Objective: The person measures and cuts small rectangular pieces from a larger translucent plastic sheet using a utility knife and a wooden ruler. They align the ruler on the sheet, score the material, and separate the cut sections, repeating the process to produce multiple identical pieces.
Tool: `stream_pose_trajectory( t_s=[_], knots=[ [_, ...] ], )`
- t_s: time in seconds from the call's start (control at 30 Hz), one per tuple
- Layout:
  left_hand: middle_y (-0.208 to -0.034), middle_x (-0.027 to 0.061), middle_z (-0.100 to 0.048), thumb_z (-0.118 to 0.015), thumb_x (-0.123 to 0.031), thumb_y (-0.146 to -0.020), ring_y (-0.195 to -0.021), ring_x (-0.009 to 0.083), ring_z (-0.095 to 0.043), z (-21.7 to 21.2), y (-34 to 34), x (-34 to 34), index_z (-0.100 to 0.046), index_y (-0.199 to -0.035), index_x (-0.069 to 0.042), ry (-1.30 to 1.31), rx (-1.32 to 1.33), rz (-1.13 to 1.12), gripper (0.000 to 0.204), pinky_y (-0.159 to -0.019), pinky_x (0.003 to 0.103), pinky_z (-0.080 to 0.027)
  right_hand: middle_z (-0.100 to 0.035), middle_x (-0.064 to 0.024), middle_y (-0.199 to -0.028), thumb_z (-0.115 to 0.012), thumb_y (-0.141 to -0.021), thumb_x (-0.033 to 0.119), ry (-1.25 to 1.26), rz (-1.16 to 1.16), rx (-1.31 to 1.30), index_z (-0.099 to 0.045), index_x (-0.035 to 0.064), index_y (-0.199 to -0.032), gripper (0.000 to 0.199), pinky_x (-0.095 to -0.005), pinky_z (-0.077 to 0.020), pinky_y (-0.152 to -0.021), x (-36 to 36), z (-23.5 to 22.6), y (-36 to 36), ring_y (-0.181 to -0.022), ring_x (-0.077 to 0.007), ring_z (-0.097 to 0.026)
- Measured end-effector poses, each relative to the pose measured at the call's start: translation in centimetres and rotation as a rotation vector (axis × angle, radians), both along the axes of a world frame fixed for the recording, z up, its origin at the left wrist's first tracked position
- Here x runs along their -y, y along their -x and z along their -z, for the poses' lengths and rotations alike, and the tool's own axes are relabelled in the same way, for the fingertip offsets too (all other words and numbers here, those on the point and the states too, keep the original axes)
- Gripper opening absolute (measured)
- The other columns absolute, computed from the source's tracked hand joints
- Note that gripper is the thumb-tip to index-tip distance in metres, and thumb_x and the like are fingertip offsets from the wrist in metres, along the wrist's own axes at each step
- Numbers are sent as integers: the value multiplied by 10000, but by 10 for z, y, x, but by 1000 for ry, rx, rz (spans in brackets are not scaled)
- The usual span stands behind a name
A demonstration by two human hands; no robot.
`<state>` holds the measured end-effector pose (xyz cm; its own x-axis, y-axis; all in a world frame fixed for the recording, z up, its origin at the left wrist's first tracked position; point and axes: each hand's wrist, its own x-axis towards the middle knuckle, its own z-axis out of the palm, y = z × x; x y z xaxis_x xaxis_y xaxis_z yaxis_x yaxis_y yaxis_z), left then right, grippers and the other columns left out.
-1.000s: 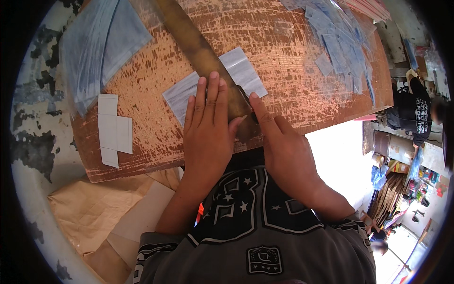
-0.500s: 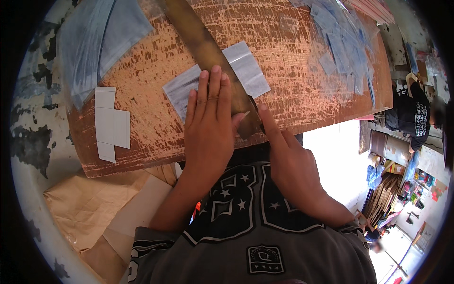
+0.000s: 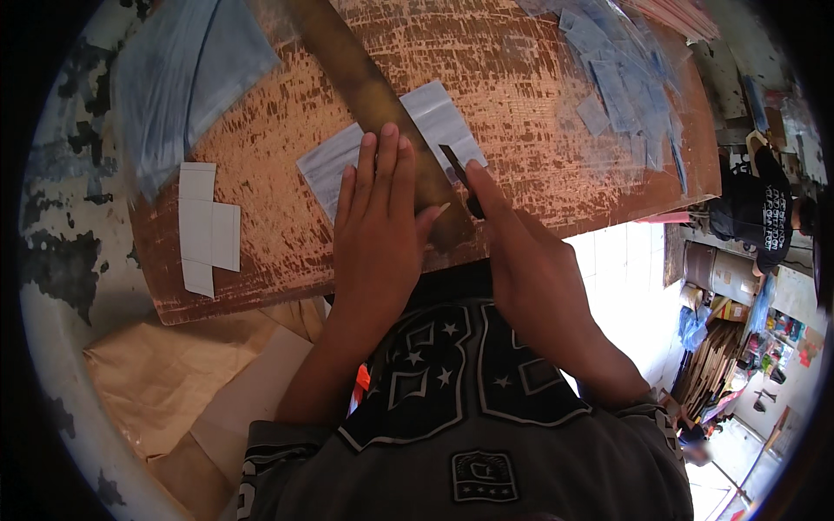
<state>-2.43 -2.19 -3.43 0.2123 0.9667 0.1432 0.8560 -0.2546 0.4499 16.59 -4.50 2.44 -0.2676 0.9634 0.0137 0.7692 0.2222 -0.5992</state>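
My left hand point(image 3: 375, 239) lies flat with its fingers stretched out, pressing on a long brownish straightedge point(image 3: 372, 91). Beneath the straightedge is a small bluish-grey translucent sheet point(image 3: 440, 113), showing on both sides of it. In my right hand point(image 3: 532, 269) is a cutter knife point(image 3: 455, 163) with a dark blade, the index finger stretched along it. Its tip sits over the right part of the sheet, a little apart from the straightedge's edge; whether it touches the sheet I cannot tell.
A white T-shaped card point(image 3: 198, 230) lies at the table's left. Bluish plastic sheets point(image 3: 230, 74) are at the far left, and loose plastic strips point(image 3: 621, 95) at the far right. The worn wooden table point(image 3: 278, 187) ends just before my body. Brown paper point(image 3: 165, 373) lies below left. Another person point(image 3: 764, 208) is at the far right.
My right hand has moved the knife away from the near end of the straightedge, up and slightly left, over the sheet. The left hand still presses on the straightedge.
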Motion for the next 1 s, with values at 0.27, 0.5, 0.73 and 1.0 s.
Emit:
stream_pose_trajectory(
  t_s=[0.27, 0.5, 0.73, 1.0],
  knots=[
    [-1781, 169, -316, -696, -315, -1043, -1667, 329, -264, 0, 1, 1, -370, -1667, 5, 7, -20, -4, 774, -1337, 520, -258, -660, -201, -949, -580, -919, -47, 22, -5, 71, -391, 189, -1699, 836, -530, -586, -632, -3, 11, 5, -700, -425, -711],
    [-1782, 171, -313, -695, -309, -1046, -1667, 335, -263, 2, 0, 1, -363, -1669, 9, -3, -21, 3, 775, -1335, 526, -260, -666, -198, -959, -586, -928, -23, 57, -8, 121, -378, 189, -1705, 831, -521, -597, -615, -2, 6, 7, -694, -421, -719],
    [-1781, 179, -310, -709, -297, -1034, -1668, 340, -261, 3, 1, 2, -360, -1668, 12, 3, -22, 4, 788, -1334, 536, -258, -671, -202, -944, -586, -933, -16, 29, -31, 173, -382, 160, -1700, 812, -504, -598, -598, -3, 4, 9, -678, -408, -723],
    [-1788, 168, -299, -702, -316, -1038, -1673, 326, -247, 4, 2, 4, -337, -1684, -4, -9, -17, 7, 805, -1340, 529, -256, -680, -189, -927, -601, -909, -44, 96, -21, 196, -367, 156, -1705, 854, -475, -591, -563, 18, -2, 2, -619, -394, -708]
  ],
)
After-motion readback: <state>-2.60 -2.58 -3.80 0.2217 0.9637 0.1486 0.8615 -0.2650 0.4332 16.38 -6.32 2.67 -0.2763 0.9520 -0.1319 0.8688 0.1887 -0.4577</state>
